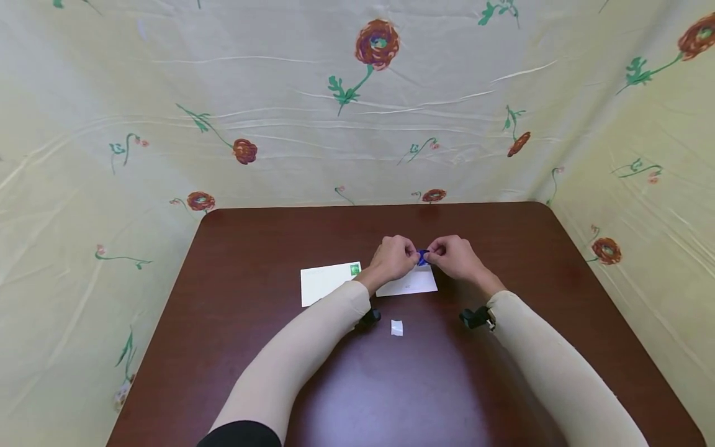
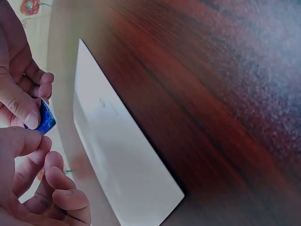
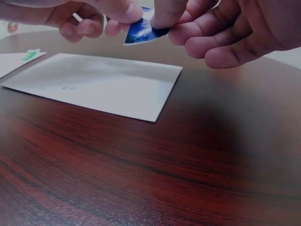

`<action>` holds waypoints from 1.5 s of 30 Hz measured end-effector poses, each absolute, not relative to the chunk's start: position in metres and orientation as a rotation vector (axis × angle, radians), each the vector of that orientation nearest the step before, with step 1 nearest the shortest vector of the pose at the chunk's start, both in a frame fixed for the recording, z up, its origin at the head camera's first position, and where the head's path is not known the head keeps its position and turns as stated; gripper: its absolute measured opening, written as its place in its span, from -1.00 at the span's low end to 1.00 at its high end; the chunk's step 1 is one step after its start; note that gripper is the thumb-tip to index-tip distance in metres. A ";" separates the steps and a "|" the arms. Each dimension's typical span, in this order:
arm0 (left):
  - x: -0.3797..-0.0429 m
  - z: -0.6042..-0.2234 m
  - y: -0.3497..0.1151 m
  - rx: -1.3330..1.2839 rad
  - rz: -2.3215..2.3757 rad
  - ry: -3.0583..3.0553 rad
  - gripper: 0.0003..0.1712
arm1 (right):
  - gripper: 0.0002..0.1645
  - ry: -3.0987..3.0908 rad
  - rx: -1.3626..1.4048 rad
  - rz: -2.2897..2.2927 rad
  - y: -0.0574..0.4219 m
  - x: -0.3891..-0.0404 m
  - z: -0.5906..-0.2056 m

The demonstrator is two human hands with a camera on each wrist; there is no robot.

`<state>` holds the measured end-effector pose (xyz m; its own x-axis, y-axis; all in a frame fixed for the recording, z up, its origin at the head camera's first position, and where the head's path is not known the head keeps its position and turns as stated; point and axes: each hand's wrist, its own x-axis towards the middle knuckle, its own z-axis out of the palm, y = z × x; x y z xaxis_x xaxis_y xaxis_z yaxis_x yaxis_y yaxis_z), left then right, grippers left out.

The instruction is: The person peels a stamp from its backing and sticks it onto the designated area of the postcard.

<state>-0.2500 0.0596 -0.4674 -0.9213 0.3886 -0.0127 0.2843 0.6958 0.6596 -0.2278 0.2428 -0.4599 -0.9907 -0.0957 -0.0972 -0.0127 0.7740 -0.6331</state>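
Between thumb and fingers, my left hand (image 1: pixel 393 257) pinches one side of a small blue stamp (image 1: pixel 422 257). The other side of it is pinched by my right hand (image 1: pixel 458 257). In the right wrist view the blue stamp (image 3: pixel 142 31) is held up above a white envelope (image 3: pixel 103 84), apart from it, with both thumbs on its face. That envelope (image 2: pixel 117 136) lies flat on the table, with faint small marks on its surface. Fingers cover part of the stamp in every view.
Left of the hands lies a second white envelope (image 1: pixel 324 284), a green stamp (image 1: pixel 355 270) at its upper right corner. A small whitish paper piece (image 1: pixel 396 328) sits nearer on the dark brown table (image 1: pixel 268 236). Flower-patterned cloth (image 1: pixel 279 124) hangs behind and at the sides.
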 end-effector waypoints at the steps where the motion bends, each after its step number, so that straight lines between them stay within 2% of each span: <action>1: -0.250 -0.469 0.060 0.545 1.027 2.753 -0.82 | -0.80 2.835 -0.077 -1.013 0.243 -0.229 -0.462; 14: -0.257 -0.486 0.061 0.528 0.951 2.749 -0.82 | -0.81 2.784 -0.081 -0.920 0.245 -0.236 -0.475; 45: -0.258 -0.490 0.071 0.519 0.754 2.809 -0.79 | -0.81 2.854 -0.076 -0.950 0.248 -0.235 -0.487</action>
